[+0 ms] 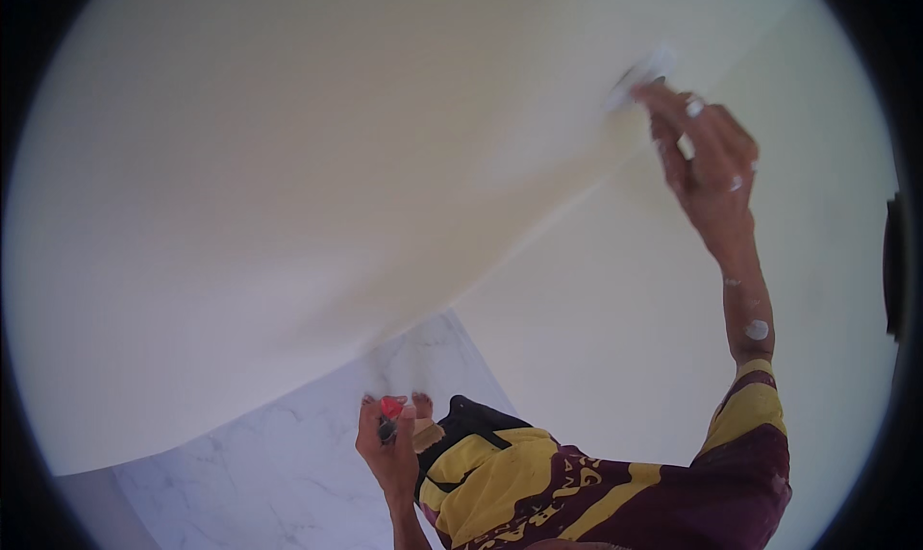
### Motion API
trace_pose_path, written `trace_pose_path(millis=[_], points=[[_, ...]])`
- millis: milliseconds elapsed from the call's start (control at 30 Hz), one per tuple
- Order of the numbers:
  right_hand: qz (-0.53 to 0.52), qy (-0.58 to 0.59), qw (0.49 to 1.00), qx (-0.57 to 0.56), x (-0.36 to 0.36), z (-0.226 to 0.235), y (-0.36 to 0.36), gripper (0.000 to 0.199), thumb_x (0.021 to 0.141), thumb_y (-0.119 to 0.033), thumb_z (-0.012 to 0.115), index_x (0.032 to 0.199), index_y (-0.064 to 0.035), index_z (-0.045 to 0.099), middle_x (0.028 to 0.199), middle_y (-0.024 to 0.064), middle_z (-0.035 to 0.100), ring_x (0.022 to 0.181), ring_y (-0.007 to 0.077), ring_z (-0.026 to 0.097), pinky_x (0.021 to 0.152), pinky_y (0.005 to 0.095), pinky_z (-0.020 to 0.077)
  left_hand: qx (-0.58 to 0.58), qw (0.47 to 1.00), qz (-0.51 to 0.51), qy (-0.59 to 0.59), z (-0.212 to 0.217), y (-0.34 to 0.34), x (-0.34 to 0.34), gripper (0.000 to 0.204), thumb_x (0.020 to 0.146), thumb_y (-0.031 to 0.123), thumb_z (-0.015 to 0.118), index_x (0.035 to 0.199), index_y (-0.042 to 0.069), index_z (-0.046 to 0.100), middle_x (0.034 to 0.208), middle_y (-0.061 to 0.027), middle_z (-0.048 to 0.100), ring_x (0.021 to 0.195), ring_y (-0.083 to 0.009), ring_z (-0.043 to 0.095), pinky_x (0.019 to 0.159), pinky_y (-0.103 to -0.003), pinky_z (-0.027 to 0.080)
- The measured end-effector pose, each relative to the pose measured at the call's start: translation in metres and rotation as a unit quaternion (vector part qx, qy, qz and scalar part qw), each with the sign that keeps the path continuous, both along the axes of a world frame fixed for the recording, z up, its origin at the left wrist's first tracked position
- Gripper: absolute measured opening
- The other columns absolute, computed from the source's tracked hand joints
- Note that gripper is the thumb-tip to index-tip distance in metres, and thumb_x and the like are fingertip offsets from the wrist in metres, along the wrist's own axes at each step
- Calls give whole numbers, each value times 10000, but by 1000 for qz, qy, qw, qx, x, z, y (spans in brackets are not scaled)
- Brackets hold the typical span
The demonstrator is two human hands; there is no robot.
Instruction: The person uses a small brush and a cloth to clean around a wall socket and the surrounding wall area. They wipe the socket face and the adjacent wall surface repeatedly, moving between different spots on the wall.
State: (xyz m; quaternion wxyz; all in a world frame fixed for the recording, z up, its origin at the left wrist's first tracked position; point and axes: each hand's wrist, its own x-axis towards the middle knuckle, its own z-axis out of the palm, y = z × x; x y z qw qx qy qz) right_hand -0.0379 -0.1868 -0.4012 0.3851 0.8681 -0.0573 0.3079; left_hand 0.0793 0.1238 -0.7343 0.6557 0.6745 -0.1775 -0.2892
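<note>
Raised at the upper right, my right hand (707, 151) is closed on a putty knife (642, 77) whose flat blade, smeared by motion, lies against the pale wall near the corner. White paste spots the fingers and forearm. Low in front of my body, my left hand (389, 444) is wrapped round a red and black handle (389, 411). What the handle belongs to is not plain. A tan patch shows beside that hand, too unclear to name.
A large pale wall (240, 213) meets a second wall (615, 310) at a corner running diagonally down to the floor. The floor (279, 454) is white with grey marbling, with my bare feet on it. A dark object (893, 266) sits at the far right edge.
</note>
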Motion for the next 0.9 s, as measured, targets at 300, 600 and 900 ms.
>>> trace_pose_path(millis=[300,600,900], points=[[9,-1,999,-45,40,19,4,402,746,-49,806,1133,-138,744,882,-19,699,664,183,612,622,329,481,-1,1000,9,1,12,-11,19,92,972,29,657,1059,3,671,927,-30,675,843,-95,603,782,-266,506],[80,-74,994,-13,68,46,14,307,773,-94,838,1055,-134,724,1052,13,664,909,246,623,761,378,513,-8,999,29,-14,16,2,16,144,958,87,732,1073,5,700,971,-54,686,857,-110,614,778,-274,512],[76,-58,993,65,81,31,27,308,769,-137,866,1044,-130,727,1000,33,661,917,244,636,706,385,544,-22,999,23,-26,15,-3,7,139,981,112,706,1073,10,690,948,-38,683,853,-108,602,790,-279,508]])
